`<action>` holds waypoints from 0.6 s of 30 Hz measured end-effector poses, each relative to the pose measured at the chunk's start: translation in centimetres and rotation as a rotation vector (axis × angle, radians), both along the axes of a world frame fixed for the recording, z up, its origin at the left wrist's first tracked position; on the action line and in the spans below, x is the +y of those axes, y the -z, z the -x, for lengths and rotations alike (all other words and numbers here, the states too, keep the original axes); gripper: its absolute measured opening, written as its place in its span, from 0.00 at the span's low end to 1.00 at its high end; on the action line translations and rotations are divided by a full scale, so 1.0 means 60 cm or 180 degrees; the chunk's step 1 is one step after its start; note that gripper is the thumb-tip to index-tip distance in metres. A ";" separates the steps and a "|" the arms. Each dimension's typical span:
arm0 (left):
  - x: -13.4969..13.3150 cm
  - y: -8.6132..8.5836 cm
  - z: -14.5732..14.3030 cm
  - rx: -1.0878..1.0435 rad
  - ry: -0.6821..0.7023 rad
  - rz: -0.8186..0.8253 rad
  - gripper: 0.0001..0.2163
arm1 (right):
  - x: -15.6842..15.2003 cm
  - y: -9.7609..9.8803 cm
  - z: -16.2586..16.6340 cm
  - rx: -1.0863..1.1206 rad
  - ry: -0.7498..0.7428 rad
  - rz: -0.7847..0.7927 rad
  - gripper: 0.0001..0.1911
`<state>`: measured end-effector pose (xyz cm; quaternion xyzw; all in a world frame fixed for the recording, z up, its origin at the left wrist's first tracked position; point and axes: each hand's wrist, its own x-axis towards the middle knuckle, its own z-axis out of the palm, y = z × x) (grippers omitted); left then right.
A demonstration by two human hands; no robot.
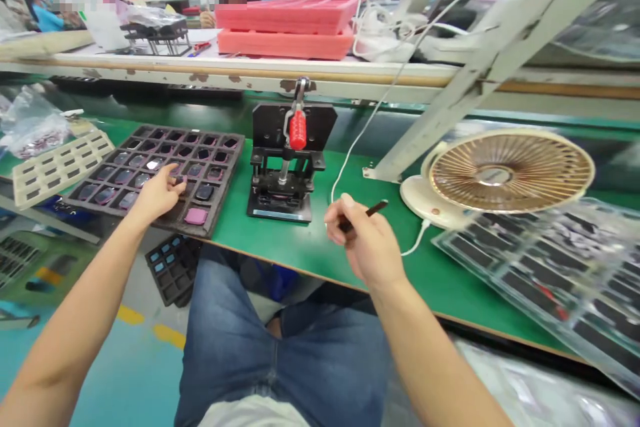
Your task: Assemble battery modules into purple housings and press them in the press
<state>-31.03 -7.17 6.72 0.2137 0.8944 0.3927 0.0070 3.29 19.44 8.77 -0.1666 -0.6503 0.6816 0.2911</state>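
Observation:
My left hand reaches over a dark compartment tray. Its thumb and fingers close in at one pocket, and what lies between them is too small to make out. Several dark, shiny rounded-square parts with pinkish edges sit in the pockets, and a pink square piece lies in a near one. In my right hand, above the green bench, is a thin dark pen-shaped tool, its end pointing up and right. Between my hands stands a black toggle-clamp press with a red handle, touched by neither hand.
A beige fan and a clear divided tray stand to the right. A cream tray and a plastic bag lie far left. Red trays rest on the shelf above. A slanted metal post and white cable cross behind.

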 end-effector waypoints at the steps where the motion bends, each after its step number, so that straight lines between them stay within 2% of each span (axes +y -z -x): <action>1: -0.004 0.002 0.000 -0.0108 -0.0014 -0.0260 0.28 | 0.002 0.023 -0.006 -0.0058 0.0094 0.0176 0.30; 3: -0.009 0.005 0.000 -0.0325 -0.0031 -0.0821 0.27 | 0.007 0.062 -0.014 -0.0137 0.0419 0.0281 0.34; 5: -0.011 0.003 0.000 -0.0559 -0.0019 -0.1369 0.25 | 0.014 0.089 -0.021 -0.0235 0.0723 0.0185 0.39; 7: -0.012 -0.005 -0.006 -0.0803 0.0057 -0.1817 0.22 | 0.021 0.103 -0.029 -0.0295 0.0859 0.0117 0.43; 10: -0.006 -0.019 -0.040 -0.1274 0.0353 -0.2325 0.15 | 0.021 0.108 -0.040 -0.0292 0.0677 0.0382 0.43; 12: 0.005 -0.022 -0.087 -0.1690 0.0602 -0.2688 0.12 | 0.007 0.108 -0.046 -0.0184 0.0541 0.0551 0.37; 14: 0.019 -0.018 -0.152 -0.2021 0.0797 -0.2893 0.11 | -0.018 0.106 -0.052 -0.0029 0.0509 0.0467 0.26; 18: 0.047 0.004 -0.303 -0.2490 0.1203 -0.2586 0.19 | -0.083 0.092 -0.061 0.0177 0.0481 -0.0427 0.08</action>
